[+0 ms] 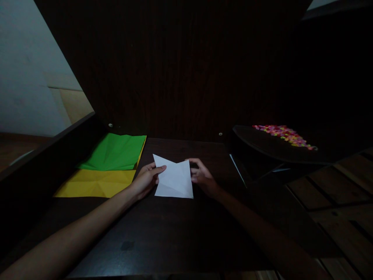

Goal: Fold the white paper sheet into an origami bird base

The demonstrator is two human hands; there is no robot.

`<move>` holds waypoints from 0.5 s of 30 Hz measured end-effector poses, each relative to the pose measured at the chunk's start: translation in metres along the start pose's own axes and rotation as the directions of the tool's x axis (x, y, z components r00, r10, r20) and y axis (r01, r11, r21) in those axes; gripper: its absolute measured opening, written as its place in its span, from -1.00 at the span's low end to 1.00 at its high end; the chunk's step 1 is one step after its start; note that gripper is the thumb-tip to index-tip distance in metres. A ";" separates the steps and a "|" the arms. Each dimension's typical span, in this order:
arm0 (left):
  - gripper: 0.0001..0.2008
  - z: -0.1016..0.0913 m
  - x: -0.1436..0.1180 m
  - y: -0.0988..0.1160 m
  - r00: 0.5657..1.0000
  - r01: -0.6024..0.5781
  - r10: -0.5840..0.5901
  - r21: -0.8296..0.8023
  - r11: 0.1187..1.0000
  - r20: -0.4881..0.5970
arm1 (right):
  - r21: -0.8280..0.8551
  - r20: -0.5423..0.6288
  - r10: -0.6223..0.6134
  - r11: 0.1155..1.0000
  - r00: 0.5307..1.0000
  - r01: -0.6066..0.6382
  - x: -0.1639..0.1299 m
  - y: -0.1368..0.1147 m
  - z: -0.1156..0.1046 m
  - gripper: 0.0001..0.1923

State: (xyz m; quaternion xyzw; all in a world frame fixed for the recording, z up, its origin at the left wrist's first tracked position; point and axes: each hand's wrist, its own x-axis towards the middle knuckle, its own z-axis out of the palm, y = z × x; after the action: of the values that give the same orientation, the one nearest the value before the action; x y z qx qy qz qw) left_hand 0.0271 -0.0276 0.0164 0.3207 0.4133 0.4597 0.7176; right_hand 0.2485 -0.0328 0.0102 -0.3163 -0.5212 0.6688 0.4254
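Note:
A folded piece of white paper (175, 181) is held up over the dark tabletop, its top edge dipping between two pointed corners. My left hand (146, 179) grips its left side, thumb lying on the front and fingers behind. At the right edge, my right hand (203, 177) has curled fingers against the paper, the index fingertip by the upper right corner; part of its grip is hidden behind the sheet. To the left lie a creased green sheet (115, 152) and, partly beneath it, a creased yellow sheet (96, 183).
A dark wooden panel (175, 77) rises behind the tabletop (140, 237), and a low ledge (58, 144) borders the left. On the right, a dark seat-like surface (250, 136) bears many small colourful pieces (285, 135). A thin white strip (238, 170) lies near it.

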 end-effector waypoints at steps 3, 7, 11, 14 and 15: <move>-0.80 -0.001 0.000 0.001 1.000 0.023 -0.023 0.005 1.000 -0.001 | -0.018 0.035 -0.010 1.000 0.999 0.011 -0.001 0.001 -0.001 -0.22; -0.80 -0.002 0.000 0.000 0.999 0.035 -0.035 0.020 0.999 -0.002 | -0.026 0.059 0.000 1.000 0.998 0.001 -0.002 0.001 -0.003 -0.27; -0.78 -0.001 0.000 0.000 0.999 0.043 -0.044 0.029 0.999 0.025 | -0.025 0.044 0.003 1.000 0.999 -0.002 -0.001 0.002 -0.002 -0.39; -0.79 0.000 -0.001 0.000 0.998 0.049 -0.051 0.041 0.998 0.041 | -0.024 0.015 0.003 1.000 1.000 -0.003 -0.001 0.001 0.000 -0.48; -0.80 0.001 -0.001 0.001 0.998 0.055 -0.056 0.045 0.998 0.042 | -0.024 0.009 0.005 1.000 1.000 -0.005 0.000 0.001 0.000 -0.49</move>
State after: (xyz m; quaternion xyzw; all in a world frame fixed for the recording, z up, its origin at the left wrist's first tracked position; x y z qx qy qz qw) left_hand 0.0278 -0.0285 0.0178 0.3344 0.4165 0.4235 0.7316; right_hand 0.2488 -0.0331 0.0094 -0.3196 -0.5305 0.6650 0.4175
